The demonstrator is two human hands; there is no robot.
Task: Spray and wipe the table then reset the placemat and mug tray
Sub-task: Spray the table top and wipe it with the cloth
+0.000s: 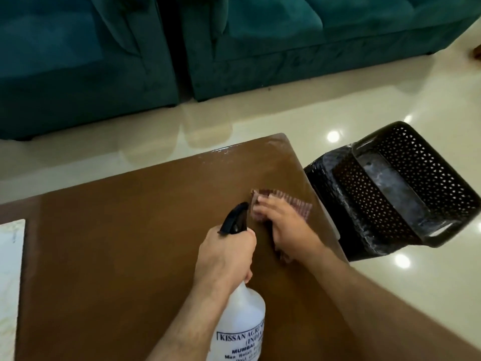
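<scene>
My left hand grips the neck of a white spray bottle with a black trigger head, held above the brown wooden table, nozzle aimed toward the far right. My right hand presses flat on a reddish checked cloth lying near the table's right edge. A wet sheen shows on the table's far right corner. No placemat or mug tray that I can identify is on the table.
A black perforated plastic basket sits on a black stool just right of the table. A pale slab lies at the table's left edge. Teal sofas stand beyond, across glossy cream floor tiles.
</scene>
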